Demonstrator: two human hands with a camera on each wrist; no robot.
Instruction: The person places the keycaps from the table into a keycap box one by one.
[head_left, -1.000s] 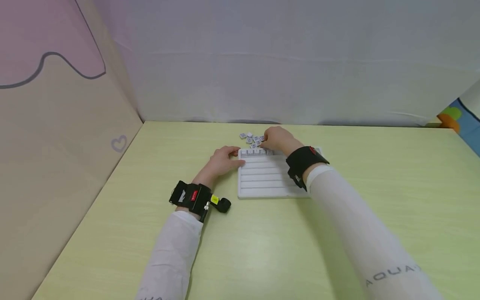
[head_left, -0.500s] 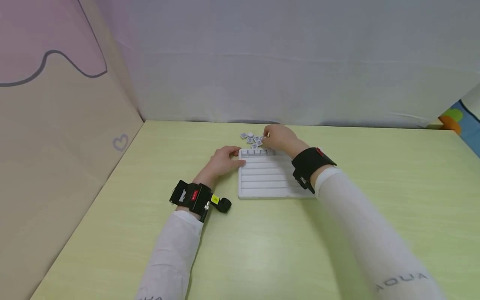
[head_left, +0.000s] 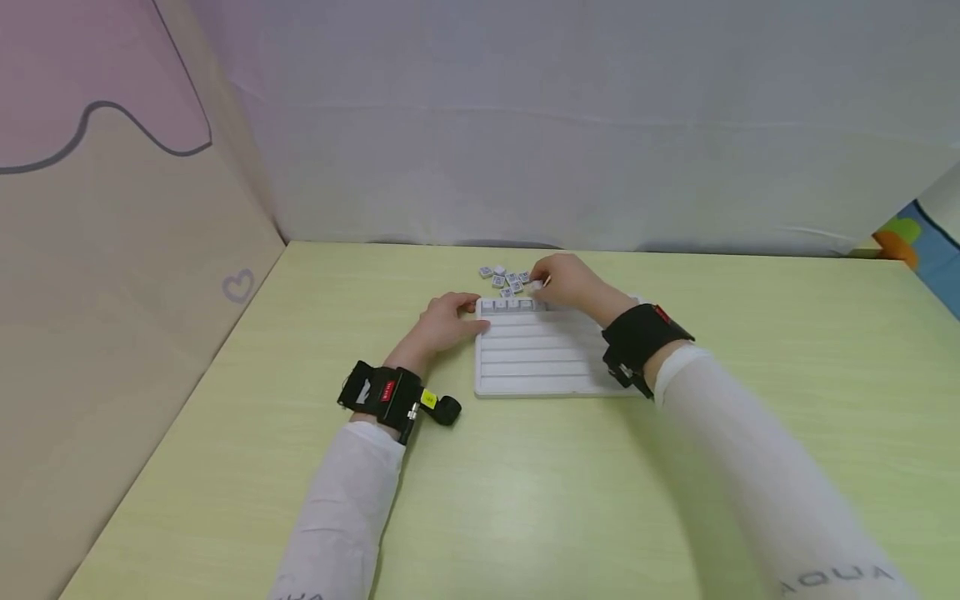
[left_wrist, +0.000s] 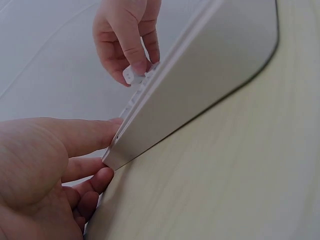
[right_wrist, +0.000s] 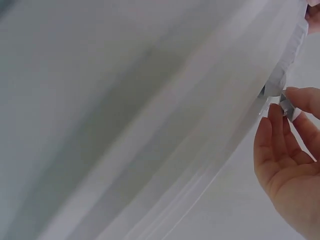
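Observation:
A white slotted tray (head_left: 540, 354) lies on the yellow-green table (head_left: 525, 500). A few small white tiles (head_left: 513, 305) stand in its far row. More loose tiles (head_left: 504, 277) lie just behind it. My right hand (head_left: 568, 282) hovers over the tray's far edge and pinches one tile (head_left: 537, 284) between thumb and fingertips; the left wrist view shows that tile (left_wrist: 131, 75) close to the row. My left hand (head_left: 446, 321) rests on the table with thumb and fingertips (left_wrist: 107, 172) against the tray's far left corner (left_wrist: 114, 152). In the right wrist view the right hand (right_wrist: 290, 150) shows beside the blurred tray (right_wrist: 150, 125).
A beige side panel (head_left: 112, 317) with a heart mark closes off the left. A grey-white backdrop (head_left: 600, 150) stands behind the table. Black wrist straps with cameras sit on both forearms.
My right hand went from the tray's far row to the loose tiles and has drawn back a little with one tile pinched. Its forearm swung right. The left hand stayed put.

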